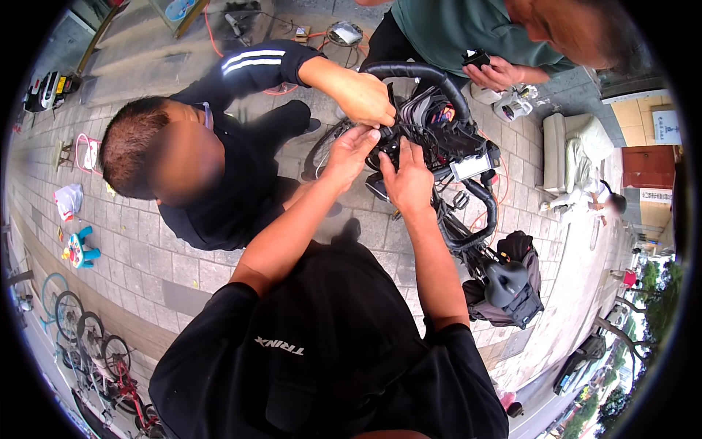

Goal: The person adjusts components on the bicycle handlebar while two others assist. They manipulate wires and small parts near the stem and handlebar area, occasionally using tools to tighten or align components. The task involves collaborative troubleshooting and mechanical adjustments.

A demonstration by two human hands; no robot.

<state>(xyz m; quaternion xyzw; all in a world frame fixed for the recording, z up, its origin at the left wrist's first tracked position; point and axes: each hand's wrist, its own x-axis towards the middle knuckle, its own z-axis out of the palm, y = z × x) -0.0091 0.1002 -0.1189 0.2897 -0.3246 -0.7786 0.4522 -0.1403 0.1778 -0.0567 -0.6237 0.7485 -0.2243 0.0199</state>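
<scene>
A bicycle with black taped drop handlebars [413, 69] stands in front of me, with cables, a bag and a phone-like device [470, 167] at its front. My left hand [351, 154] pinches at a small dark part I cannot make out, by a co-worker's hand [365, 102] reaching from the left. My right hand [408, 175] has its fingers on a black fitting [392, 143] at the handlebar's middle, partly hidden by the fingers. Another person's hand [490, 73] at upper right holds a small black object [475, 58].
A person in dark clothes [234, 183] is close on my left, another in green [431, 29] opposite. Around us are a pale sofa [576, 146], orange hoses [210, 29], a small blue stool [85, 249], parked bicycles [117, 358] and a saddle with bags [504, 282].
</scene>
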